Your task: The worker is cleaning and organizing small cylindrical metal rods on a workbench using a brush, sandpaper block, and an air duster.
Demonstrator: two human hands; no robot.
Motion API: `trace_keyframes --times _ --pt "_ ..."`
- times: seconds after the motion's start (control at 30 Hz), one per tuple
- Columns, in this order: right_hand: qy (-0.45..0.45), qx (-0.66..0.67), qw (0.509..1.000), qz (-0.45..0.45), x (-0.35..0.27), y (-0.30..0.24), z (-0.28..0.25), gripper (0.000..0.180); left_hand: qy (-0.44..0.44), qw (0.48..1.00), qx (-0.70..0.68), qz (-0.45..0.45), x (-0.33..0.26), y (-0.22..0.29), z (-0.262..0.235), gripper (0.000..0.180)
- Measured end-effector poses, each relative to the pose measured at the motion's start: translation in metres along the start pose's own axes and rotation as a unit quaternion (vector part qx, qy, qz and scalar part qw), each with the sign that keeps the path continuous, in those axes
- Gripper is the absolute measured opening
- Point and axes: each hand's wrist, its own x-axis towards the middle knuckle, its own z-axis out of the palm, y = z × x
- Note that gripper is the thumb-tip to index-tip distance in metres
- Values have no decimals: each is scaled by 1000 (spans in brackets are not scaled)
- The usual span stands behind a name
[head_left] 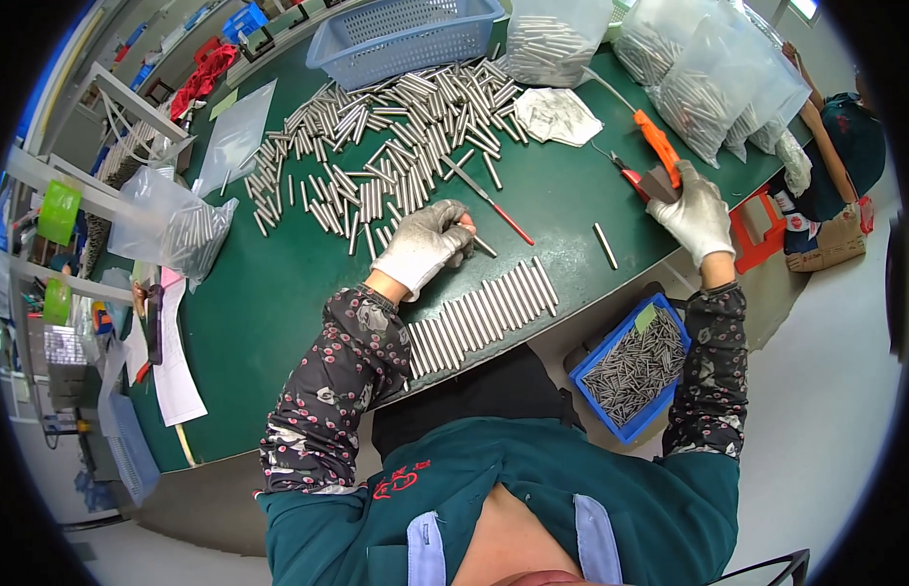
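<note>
Left hand (430, 244), gloved: fingers curled inward; cannot tell if closed on short pin (485, 247) at fingertips. Pin row (482, 317) on body side of left fingers; loose pin heap (401, 122) beyond them. Red-handled tool (490, 201) right of left fingers. Right hand (695, 217), gloved: fingers gripping grey-brown block (659, 186); orange tool (658, 146) just beyond fingertips. Single pin (605, 246) left of right fingers.

The gloved left hand (427, 244) curls its fingers inward; the gloved right hand (697, 217) grips; both forearms (706, 342) reach forward.
</note>
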Motion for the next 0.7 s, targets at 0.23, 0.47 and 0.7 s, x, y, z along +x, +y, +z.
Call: trace_keyframes --times 0.23,0.47,0.7 --pt "-39 207 977 -27 12 33 -5 76 16 999 30 -8 3 0 0 10" --pt "-89 37 995 -30 2 16 -32 73 10 1000 -14 5 1 -4 -1 10" --pt "-79 140 986 -37 3 44 -21 68 14 1000 -14 -21 2 3 1 7"
